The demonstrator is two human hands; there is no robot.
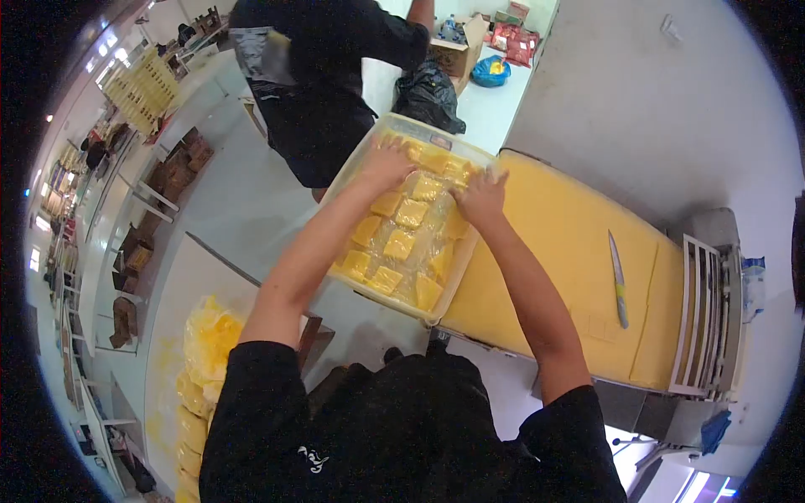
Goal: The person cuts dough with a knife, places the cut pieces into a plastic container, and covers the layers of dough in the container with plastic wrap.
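Note:
A pale plastic tray (435,320) is in front of me, holding several flat yellow squares that look like dough, such as one dough square (399,244) near the middle. Clear, shiny plastic film (426,225) lies over or between them; which one I cannot tell. My left hand (390,163) rests with fingers spread on the contents near the tray's far left corner. Over the far right side of the tray is my right hand (480,194), fingers apart, touching the film or the squares there. Neither hand visibly grips anything.
A wide yellow dough sheet (545,251) covers the table at right, with a knife (618,281) on it. A metal grille (694,314) stands beyond. A person in black (310,84) is behind the tray. At left, a bagged yellow mass (210,339) sits on another table.

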